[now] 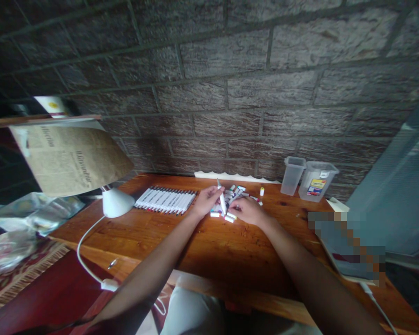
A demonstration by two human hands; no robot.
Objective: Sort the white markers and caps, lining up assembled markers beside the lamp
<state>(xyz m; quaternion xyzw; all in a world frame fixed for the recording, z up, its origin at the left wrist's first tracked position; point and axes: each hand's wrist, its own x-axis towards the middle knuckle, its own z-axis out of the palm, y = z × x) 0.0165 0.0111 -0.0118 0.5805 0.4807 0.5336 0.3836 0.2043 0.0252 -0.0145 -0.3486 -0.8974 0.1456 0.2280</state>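
Note:
My left hand (206, 201) is shut on a white marker (221, 197), which stands tilted with its tip up. My right hand (247, 210) lies just right of the marker's lower end, its fingertips over a loose pile of white markers and caps (234, 199). I cannot tell whether those fingers hold anything. Several loose caps (229, 217) lie in front of the pile, close to my right fingers. To the left of my hands, a neat row of white markers (165, 200) lies side by side on the wooden desk (160, 242).
Behind the pile, two translucent plastic containers (292, 175) stand against the brick wall (223, 93). A white desk lamp (117, 203) and its cable sit at the left, under a hanging newspaper (70, 158). A pixelated, blurred patch (345, 244) covers the right.

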